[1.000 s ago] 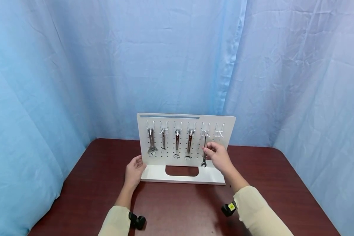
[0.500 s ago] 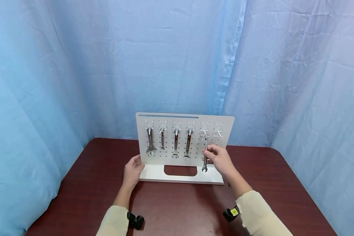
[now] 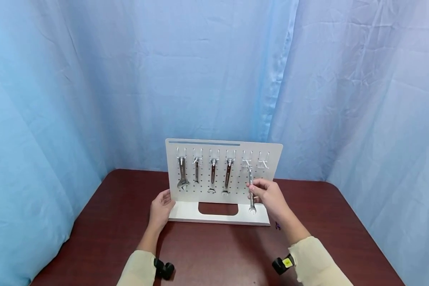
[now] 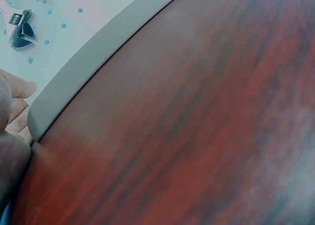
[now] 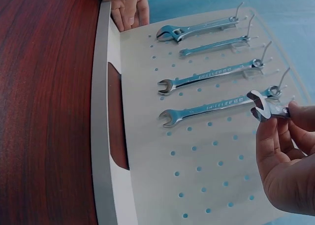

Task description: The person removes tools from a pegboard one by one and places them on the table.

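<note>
My right hand (image 3: 273, 197) pinches a chrome combination wrench (image 3: 251, 190) by its shank, between thumb and fingers. The wrench is nearly upright in front of the white pegboard (image 3: 236, 200), open end down, ring end just below the fifth hook. In the right wrist view its open jaw faces the camera. At the board's lower left side, my left hand (image 3: 161, 208) grips the edge; the thumb (image 4: 23, 88) shows in the left wrist view. Still hanging on hooks are an adjustable wrench (image 3: 182, 174), a small wrench (image 3: 196, 171) and two combination wrenches (image 5: 211, 77).
A bare hook (image 3: 263, 163) sits at the board's right end. The board's white base (image 3: 186, 210) has a cutout and stands on a dark red wooden table (image 3: 214, 250). Blue curtains (image 3: 200, 79) surround the table. A small dark item (image 3: 277, 225) lies by the right forearm.
The right hand has drawn the combination wrench off the fifth hook, toward me and slightly down and right. The left hand has stayed at the board's edge.
</note>
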The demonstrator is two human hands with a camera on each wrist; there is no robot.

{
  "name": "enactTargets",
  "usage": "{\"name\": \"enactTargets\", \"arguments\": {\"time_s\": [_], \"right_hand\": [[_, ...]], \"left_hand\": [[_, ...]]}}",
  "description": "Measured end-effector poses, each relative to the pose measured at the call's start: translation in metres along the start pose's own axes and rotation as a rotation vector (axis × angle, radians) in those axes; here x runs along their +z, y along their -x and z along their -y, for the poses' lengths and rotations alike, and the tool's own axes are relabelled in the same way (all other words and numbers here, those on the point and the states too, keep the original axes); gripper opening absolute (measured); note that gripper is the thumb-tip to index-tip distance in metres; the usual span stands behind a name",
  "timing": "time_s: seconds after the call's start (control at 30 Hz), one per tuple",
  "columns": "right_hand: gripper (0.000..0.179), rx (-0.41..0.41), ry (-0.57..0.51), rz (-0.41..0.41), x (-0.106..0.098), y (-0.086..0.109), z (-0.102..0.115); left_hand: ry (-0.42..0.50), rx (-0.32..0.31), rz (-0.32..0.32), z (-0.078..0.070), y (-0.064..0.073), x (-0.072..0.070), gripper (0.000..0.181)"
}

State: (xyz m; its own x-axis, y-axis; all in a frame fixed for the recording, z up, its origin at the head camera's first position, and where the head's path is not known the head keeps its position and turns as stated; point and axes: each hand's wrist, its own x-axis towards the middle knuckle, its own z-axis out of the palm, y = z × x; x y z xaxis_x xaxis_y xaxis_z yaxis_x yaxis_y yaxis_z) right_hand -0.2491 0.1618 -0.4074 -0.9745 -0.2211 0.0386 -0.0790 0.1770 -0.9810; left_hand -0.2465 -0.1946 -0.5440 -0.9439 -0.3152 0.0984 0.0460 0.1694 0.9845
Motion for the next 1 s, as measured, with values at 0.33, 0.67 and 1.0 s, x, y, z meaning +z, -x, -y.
{"name": "enactTargets", "arguments": {"time_s": [0.33, 0.67, 1.0], "right_hand": [[0.017, -0.003, 0.006, 0.042, -0.005, 0.004, 0.009], [0.017, -0.003, 0.001, 0.052, -0.007, 0.009, 0.014], [0.021, -0.044, 0.056, -0.005, -0.023, 0.019, 0.017]], "left_hand": [[0.011, 0.012, 0.001, -0.001, -0.002, 0.0, 0.049], [0.004, 0.008, 0.009, 0.002, 0.0, -0.001, 0.049], [0.008, 0.002, 0.026, 0.0, -0.001, -0.002, 0.049]]}}
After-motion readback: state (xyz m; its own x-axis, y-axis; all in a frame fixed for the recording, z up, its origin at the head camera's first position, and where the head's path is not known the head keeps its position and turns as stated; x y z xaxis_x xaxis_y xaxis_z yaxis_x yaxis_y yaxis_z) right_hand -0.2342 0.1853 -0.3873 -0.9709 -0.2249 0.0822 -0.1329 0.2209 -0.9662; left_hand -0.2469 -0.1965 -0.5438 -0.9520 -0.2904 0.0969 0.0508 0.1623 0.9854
